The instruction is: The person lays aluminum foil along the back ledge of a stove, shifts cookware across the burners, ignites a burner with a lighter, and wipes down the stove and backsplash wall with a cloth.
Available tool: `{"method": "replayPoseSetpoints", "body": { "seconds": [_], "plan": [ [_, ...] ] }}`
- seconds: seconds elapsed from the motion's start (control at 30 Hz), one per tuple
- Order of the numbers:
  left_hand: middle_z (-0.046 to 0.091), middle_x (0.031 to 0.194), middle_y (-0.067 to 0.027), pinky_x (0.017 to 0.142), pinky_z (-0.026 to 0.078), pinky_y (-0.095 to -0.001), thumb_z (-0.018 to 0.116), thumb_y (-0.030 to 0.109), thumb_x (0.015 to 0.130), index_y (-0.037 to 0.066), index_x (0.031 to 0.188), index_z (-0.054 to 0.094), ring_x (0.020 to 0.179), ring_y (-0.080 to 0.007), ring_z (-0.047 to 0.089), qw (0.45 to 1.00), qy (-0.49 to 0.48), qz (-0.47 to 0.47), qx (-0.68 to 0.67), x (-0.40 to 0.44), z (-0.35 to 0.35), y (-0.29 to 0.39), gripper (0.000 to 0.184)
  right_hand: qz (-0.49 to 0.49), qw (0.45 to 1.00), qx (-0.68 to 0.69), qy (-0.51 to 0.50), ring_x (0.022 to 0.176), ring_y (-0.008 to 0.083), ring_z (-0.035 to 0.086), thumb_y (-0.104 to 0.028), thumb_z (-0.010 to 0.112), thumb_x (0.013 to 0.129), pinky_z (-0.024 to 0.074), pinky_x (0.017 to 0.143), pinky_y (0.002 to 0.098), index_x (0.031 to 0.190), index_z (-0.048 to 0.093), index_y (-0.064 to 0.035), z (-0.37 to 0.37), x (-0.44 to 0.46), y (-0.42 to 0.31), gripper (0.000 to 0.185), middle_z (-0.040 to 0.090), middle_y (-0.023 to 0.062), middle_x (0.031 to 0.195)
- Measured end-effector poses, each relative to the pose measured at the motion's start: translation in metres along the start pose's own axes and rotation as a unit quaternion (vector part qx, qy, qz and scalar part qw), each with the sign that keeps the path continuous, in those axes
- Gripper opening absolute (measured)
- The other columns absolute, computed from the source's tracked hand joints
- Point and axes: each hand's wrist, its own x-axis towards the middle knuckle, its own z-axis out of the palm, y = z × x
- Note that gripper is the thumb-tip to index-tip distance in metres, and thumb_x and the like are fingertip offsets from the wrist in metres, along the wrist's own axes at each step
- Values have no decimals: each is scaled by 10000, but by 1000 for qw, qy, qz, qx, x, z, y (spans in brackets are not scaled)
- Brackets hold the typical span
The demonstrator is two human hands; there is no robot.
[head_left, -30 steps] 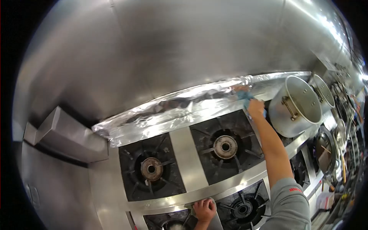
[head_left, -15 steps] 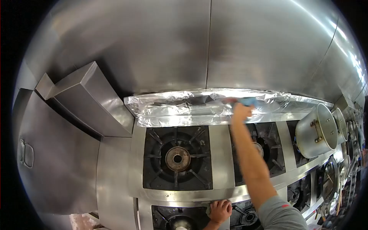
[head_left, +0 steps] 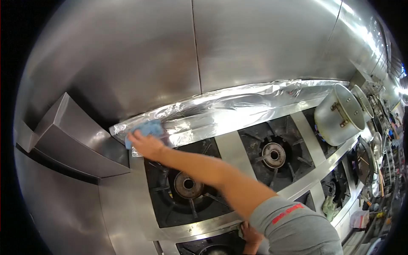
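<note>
A blue cloth (head_left: pixel 148 128) is under my right hand (head_left: pixel 146 144), whose fingers close over it. That hand presses the cloth on the left end of the aluminium foil (head_left: pixel 238 111), which covers the ledge behind the burners. My right arm reaches across the rear left burner (head_left: pixel 188 185). Low in the view, my left hand (head_left: pixel 251 235) is curled at the steel front rail (head_left: pixel 197 229), partly hidden by my right sleeve. A small greyish-green piece shows at its fingers, too little to identify.
Another burner (head_left: pixel 273 155) lies to the right, with large metal pots (head_left: pixel 340 117) beyond it. A greenish cloth (head_left: pixel 329 208) lies by a front burner. Pans (head_left: pixel 364 161) stand farther right. A steel box-shaped housing (head_left: pixel 78 136) borders the foil's left end.
My right hand has swept the blue cloth leftward along the foil, from right of the middle to the left end. The view has turned. My left hand stays at the front rail.
</note>
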Motion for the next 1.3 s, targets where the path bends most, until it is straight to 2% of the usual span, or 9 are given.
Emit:
{"method": "replayPoseSetpoints", "body": {
  "seconds": [0.17,0.3,0.47,0.5,0.7,1.1,1.2,1.23,1.3],
  "plan": [
    [601,932,32,771,410,-441,685,223,758,208,834,647,912,-255,546,1000,2,2,2,1,-1,6,86,226,960,-147,71,1231,332,438,-131,592,784,356,976,535,1180,600,-265,-100,-132,169,418,486,119,1322],
    [576,892,29,773,396,-440,692,184,737,200,800,630,896,-253,536,1000,20,0,7,2,-1,11,90,337,876,-344,15,1172,401,458,-116,607,767,338,1015,518,1274,509,-115,-196,-310,322,517,477,218,1273],
    [561,887,32,755,391,-433,701,193,734,203,817,621,863,-240,529,999,41,2,28,3,8,13,116,696,673,-220,121,1030,390,595,-153,636,710,458,935,444,1353,321,23,-246,-429,444,737,568,277,1149],
    [562,900,34,745,394,-429,701,190,732,202,847,621,866,-239,524,999,37,5,23,2,7,12,140,783,584,-67,205,1036,339,598,-126,614,703,490,890,408,1367,303,19,-271,-396,414,747,591,249,1088],
    [560,949,15,722,407,-429,680,200,723,182,887,622,887,-235,522,999,43,-1,8,-1,9,9,175,648,556,322,410,817,270,622,-49,601,743,521,758,387,1285,357,-6,-173,-388,393,597,598,143,997],
    [593,984,-10,740,413,-441,667,207,757,161,914,629,908,-251,531,1000,-3,15,15,2,7,-3,168,754,623,158,135,1032,311,555,-127,598,811,467,895,382,1184,433,-19,77,6,-37,422,539,189,1147],
    [604,984,-22,741,417,-455,658,210,764,152,910,634,920,-270,539,1000,0,-3,8,8,-10,1,159,655,620,424,-87,826,366,645,-135,653,713,513,737,427,820,655,12,88,40,-51,182,659,193,849],
    [608,984,-26,741,418,-460,656,211,766,149,908,635,924,-276,542,1000,2,-9,3,11,-11,3,156,605,503,615,-37,811,361,643,-127,639,688,511,725,435,840,656,33,59,33,-51,221,664,216,899],
    [615,984,-34,742,421,-470,650,212,771,143,905,639,931,-289,547,1000,11,-15,1,13,-7,8,152,571,684,454,-5,785,267,639,-128,640,680,497,685,383,1044,616,27,55,27,-58,396,649,197,930]
  ]
}}
